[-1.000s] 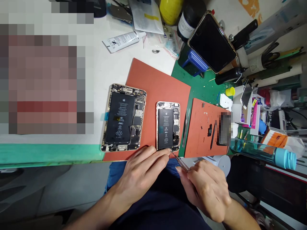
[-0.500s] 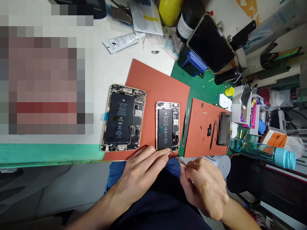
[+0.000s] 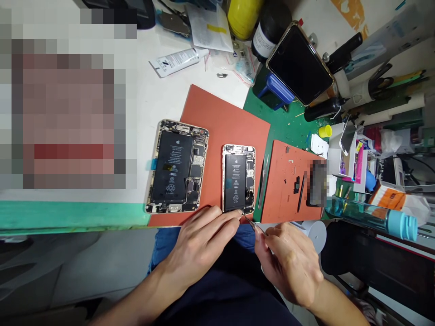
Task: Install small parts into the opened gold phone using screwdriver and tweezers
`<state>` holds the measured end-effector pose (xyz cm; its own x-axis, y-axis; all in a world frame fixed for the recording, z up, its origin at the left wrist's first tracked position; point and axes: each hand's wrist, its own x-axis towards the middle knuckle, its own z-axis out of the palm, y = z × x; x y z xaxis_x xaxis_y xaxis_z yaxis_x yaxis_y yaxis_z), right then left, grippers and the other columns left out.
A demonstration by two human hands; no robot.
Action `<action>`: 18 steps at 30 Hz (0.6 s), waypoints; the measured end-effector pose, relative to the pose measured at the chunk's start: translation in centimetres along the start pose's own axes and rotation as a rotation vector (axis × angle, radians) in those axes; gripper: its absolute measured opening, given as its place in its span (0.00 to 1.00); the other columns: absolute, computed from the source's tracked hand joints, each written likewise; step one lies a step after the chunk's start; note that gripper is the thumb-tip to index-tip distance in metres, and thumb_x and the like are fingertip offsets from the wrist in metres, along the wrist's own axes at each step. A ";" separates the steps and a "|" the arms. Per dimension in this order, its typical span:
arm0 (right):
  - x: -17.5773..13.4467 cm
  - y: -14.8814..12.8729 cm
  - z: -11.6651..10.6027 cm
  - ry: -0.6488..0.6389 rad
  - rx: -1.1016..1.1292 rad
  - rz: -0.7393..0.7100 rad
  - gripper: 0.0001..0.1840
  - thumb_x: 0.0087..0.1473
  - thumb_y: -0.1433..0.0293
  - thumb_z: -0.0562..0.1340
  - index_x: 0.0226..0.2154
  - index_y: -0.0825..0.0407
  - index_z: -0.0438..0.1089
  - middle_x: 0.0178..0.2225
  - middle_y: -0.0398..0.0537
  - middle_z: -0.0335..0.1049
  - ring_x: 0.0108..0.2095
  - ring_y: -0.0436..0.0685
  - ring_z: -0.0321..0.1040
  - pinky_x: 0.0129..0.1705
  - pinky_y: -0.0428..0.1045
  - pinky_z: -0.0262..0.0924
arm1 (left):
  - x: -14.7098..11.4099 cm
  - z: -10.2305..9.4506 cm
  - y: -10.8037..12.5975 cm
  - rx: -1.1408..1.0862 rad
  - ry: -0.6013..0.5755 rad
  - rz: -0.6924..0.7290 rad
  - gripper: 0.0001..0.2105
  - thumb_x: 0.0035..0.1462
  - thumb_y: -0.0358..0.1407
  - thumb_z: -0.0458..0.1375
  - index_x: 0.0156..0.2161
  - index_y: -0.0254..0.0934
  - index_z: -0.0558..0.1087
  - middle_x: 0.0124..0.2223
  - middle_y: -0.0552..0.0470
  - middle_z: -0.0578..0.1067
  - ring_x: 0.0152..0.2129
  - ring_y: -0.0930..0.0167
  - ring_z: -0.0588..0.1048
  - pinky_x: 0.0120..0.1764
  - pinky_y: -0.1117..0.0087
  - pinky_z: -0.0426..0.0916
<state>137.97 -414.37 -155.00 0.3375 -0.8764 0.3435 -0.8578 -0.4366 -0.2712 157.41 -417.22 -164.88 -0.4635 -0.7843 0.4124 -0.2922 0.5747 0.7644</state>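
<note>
Coming in from below, my left hand [image 3: 208,235] has its fingers together against the bottom edge of the smaller opened smartphone [image 3: 238,156]. Its battery and circuit board are exposed. My right hand [image 3: 288,262] is closed around a slim metal tool with a ridged shaft [image 3: 250,222]; its exact kind is hard to make out. The tool's tip meets the phone's bottom edge, right beside my left fingertips. Left of it lies a larger opened smartphone [image 3: 176,167], battery and board also bare. Both phones rest on a red-brown mat [image 3: 217,108].
Metal tweezers [image 3: 263,181] lie between the mat and a second red-brown mat [image 3: 278,181] bearing small parts and a black stick [image 3: 301,192]. Behind are a glue tube [image 3: 178,62], a propped phone [image 3: 301,63] and bottles. A blue water bottle [image 3: 374,215] lies at right.
The camera view has shifted slightly, so the phones and mats appear a little further right. Both hands stay almost where they were, with the tool tip at the smaller phone's bottom edge.
</note>
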 end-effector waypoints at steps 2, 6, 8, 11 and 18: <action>0.1 -0.1 0.0 -0.003 0.009 0.023 0.13 0.62 0.84 0.67 0.42 0.52 0.69 0.24 0.41 0.71 0.22 0.51 0.63 0.24 0.50 0.58 | 0.0 0.0 0.0 -0.006 0.007 -0.003 0.17 0.68 0.19 0.60 0.58 0.33 0.74 0.54 0.45 0.84 0.40 0.66 0.77 0.47 0.60 0.76; 0.2 -0.1 0.1 -0.037 0.006 0.040 0.12 0.63 0.83 0.67 0.39 0.51 0.68 0.23 0.39 0.69 0.22 0.51 0.63 0.24 0.50 0.57 | -0.1 0.2 0.0 -0.013 0.023 0.000 0.17 0.66 0.19 0.60 0.56 0.34 0.75 0.54 0.45 0.84 0.39 0.66 0.77 0.45 0.61 0.76; 0.0 -0.1 0.1 -0.038 0.003 0.034 0.11 0.63 0.82 0.67 0.40 0.52 0.69 0.23 0.39 0.69 0.22 0.51 0.64 0.24 0.50 0.59 | 0.0 0.3 0.0 -0.010 0.028 0.003 0.18 0.65 0.17 0.60 0.56 0.34 0.76 0.53 0.45 0.84 0.39 0.66 0.77 0.45 0.61 0.76; -0.6 0.2 -0.3 0.011 0.049 0.105 0.09 0.64 0.81 0.67 0.42 0.52 0.71 0.25 0.40 0.72 0.22 0.51 0.67 0.24 0.49 0.64 | 0.2 0.3 0.0 -0.002 0.026 -0.012 0.19 0.62 0.15 0.61 0.55 0.34 0.76 0.51 0.47 0.84 0.38 0.67 0.76 0.45 0.62 0.76; -2.7 4.5 -1.8 0.622 0.392 0.711 0.14 0.61 0.75 0.73 0.44 0.51 0.69 0.38 0.47 0.82 0.32 0.56 0.82 0.33 0.51 0.79 | 0.7 0.1 0.1 -0.005 0.057 0.027 0.17 0.63 0.16 0.63 0.53 0.34 0.77 0.47 0.46 0.84 0.36 0.68 0.77 0.43 0.61 0.76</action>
<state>132.53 -413.58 -155.47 -0.5567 -0.7467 0.3640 -0.5561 0.0094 -0.8310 156.94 -417.74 -164.58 -0.4227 -0.7807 0.4603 -0.2758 0.5946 0.7553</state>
